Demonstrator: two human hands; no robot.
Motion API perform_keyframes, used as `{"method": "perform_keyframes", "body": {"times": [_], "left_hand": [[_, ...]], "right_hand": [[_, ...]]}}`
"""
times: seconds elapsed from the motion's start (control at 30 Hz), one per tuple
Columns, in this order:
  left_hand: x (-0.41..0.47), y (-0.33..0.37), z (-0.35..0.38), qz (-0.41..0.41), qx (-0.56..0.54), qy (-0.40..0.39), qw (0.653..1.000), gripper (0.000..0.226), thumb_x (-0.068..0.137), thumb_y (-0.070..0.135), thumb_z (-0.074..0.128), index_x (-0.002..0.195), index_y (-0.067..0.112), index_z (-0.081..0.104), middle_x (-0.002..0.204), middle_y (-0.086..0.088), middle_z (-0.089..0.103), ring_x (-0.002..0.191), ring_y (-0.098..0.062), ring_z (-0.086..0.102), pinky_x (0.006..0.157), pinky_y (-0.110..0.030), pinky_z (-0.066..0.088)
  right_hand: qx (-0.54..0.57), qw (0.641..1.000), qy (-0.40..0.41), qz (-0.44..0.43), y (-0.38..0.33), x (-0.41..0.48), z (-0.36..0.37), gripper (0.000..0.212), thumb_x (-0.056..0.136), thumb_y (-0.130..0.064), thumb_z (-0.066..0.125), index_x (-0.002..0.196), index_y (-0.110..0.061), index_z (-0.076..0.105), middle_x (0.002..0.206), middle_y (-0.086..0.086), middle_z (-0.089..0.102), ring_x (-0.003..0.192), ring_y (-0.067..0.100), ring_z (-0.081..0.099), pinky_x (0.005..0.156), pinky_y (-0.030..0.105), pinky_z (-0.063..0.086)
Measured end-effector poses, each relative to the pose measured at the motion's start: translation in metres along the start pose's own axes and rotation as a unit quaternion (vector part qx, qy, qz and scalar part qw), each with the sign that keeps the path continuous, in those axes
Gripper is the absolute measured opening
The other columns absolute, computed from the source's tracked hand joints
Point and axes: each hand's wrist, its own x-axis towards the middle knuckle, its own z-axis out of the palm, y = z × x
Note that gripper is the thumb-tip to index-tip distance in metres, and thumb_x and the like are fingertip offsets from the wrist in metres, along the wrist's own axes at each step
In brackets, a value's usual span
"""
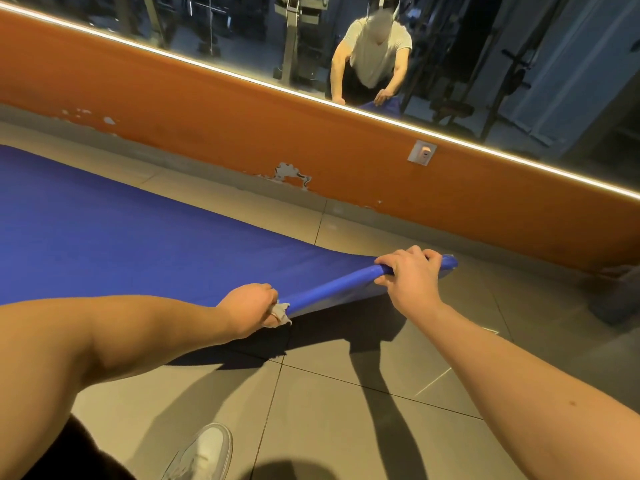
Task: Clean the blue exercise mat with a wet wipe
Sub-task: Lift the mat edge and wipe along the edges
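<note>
I identify this location as a gym. The wall mirror (207, 29) reflects weight machines (298, 39) and racks (519, 71). A blue exercise mat (121, 230) lies on the tiled floor (346, 410) near an orange wall panel (207, 116).

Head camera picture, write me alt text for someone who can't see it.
Two bare hands hold the near end of a blue exercise mat raised off a grey tiled floor: the right hand grips its edge, the left hand pinches a crumpled wet wipe at its corner. Behind runs a chipped orange wall under a mirror.
</note>
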Motion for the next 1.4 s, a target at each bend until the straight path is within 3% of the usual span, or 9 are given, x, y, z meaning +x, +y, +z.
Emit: {"method": "perform_keyframes", "body": {"times": [0.13, 0.23, 0.37, 0.57, 0.73, 0.93, 1.13, 1.27, 1.4], "left_hand": [[0.008, 0.003, -0.014, -0.005, -0.003, 0.031, 1.0, 0.024, 0.09, 0.047, 0.062, 0.095, 0.024, 0.059, 0.091, 0.005, 0.059, 0.076, -0.014, 0.056, 0.06, -0.028, 0.043], [0.019, 0.008, -0.035, 0.001, 0.006, 0.07, 0.998, 0.021, 0.085, 0.041, 0.064, 0.087, 0.022, 0.055, 0.086, 0.002, 0.06, 0.073, -0.017, 0.055, 0.057, -0.032, 0.042], [0.032, 0.018, -0.057, 0.012, -0.002, 0.106, 0.994, 0.018, 0.083, 0.038, 0.066, 0.083, 0.024, 0.055, 0.081, 0.004, 0.058, 0.068, -0.014, 0.052, 0.054, -0.028, 0.035], [0.039, 0.016, -0.072, 0.006, -0.003, 0.147, 0.989, 0.023, 0.082, 0.041, 0.07, 0.088, 0.024, 0.057, 0.082, 0.005, 0.059, 0.07, -0.014, 0.052, 0.056, -0.027, 0.035], [0.035, 0.016, -0.063, -0.007, -0.034, 0.126, 0.991, 0.029, 0.085, 0.046, 0.07, 0.101, 0.022, 0.063, 0.092, 0.005, 0.062, 0.077, -0.014, 0.056, 0.069, -0.034, 0.054], [0.016, 0.006, -0.061, 0.015, -0.102, 0.142, 0.984, 0.04, 0.09, 0.05, 0.063, 0.121, 0.027, 0.051, 0.095, 0.003, 0.058, 0.078, -0.014, 0.054, 0.069, -0.035, 0.051], [0.02, 0.001, -0.065, -0.016, -0.065, 0.135, 0.989, 0.019, 0.09, 0.036, 0.071, 0.1, 0.02, 0.071, 0.085, 0.0, 0.066, 0.072, -0.015, 0.061, 0.066, -0.023, 0.047], [0.015, -0.007, -0.062, 0.002, -0.014, 0.127, 0.992, 0.02, 0.092, 0.036, 0.069, 0.097, 0.017, 0.07, 0.094, 0.001, 0.061, 0.082, -0.014, 0.058, 0.077, -0.029, 0.052], [-0.003, -0.036, -0.058, -0.028, 0.086, 0.029, 0.995, 0.016, 0.091, 0.026, 0.072, 0.101, 0.015, 0.068, 0.091, 0.0, 0.058, 0.081, -0.016, 0.06, 0.077, -0.03, 0.054]], "right_hand": [[-0.027, 1.0, -0.015, 0.006, -0.004, 0.004, 0.0, 0.026, 0.091, -0.022, 0.07, 0.113, -0.036, 0.069, 0.102, -0.01, 0.065, 0.107, 0.018, 0.05, 0.106, 0.041, 0.026], [-0.031, 0.997, -0.048, -0.042, -0.015, 0.002, 0.0, 0.041, 0.087, -0.011, 0.064, 0.12, -0.034, 0.064, 0.118, -0.009, 0.063, 0.119, 0.019, 0.048, 0.111, 0.041, 0.022], [0.021, 0.992, -0.032, -0.12, -0.049, 0.0, 0.004, 0.024, 0.096, -0.028, 0.063, 0.119, -0.031, 0.061, 0.122, -0.009, 0.064, 0.119, 0.019, 0.05, 0.108, 0.039, 0.026], [-0.034, 0.989, -0.016, -0.146, -0.086, 0.014, 0.026, 0.046, 0.093, -0.047, 0.066, 0.132, -0.027, 0.053, 0.13, -0.004, 0.06, 0.123, 0.023, 0.051, 0.11, 0.043, 0.028], [-0.038, 0.99, -0.045, -0.127, -0.096, 0.025, 0.034, 0.019, 0.098, -0.042, 0.061, 0.113, -0.03, 0.06, 0.109, -0.003, 0.064, 0.106, 0.022, 0.052, 0.1, 0.039, 0.033], [0.014, 0.993, -0.007, -0.116, -0.096, 0.032, 0.04, 0.012, 0.099, -0.038, 0.061, 0.109, -0.034, 0.065, 0.1, -0.008, 0.065, 0.099, 0.019, 0.051, 0.094, 0.036, 0.033], [0.021, 0.995, -0.011, -0.099, -0.103, 0.035, 0.038, 0.019, 0.097, -0.035, 0.065, 0.116, -0.034, 0.066, 0.103, -0.007, 0.066, 0.101, 0.019, 0.052, 0.096, 0.037, 0.036], [0.025, 0.994, -0.007, -0.105, -0.101, 0.034, 0.04, 0.019, 0.096, -0.037, 0.066, 0.115, -0.035, 0.068, 0.101, -0.01, 0.066, 0.099, 0.017, 0.051, 0.092, 0.035, 0.033], [0.021, 0.993, -0.011, -0.116, -0.099, 0.033, 0.044, 0.019, 0.096, -0.042, 0.065, 0.114, -0.036, 0.068, 0.099, -0.012, 0.065, 0.096, 0.015, 0.048, 0.088, 0.032, 0.03]]}}
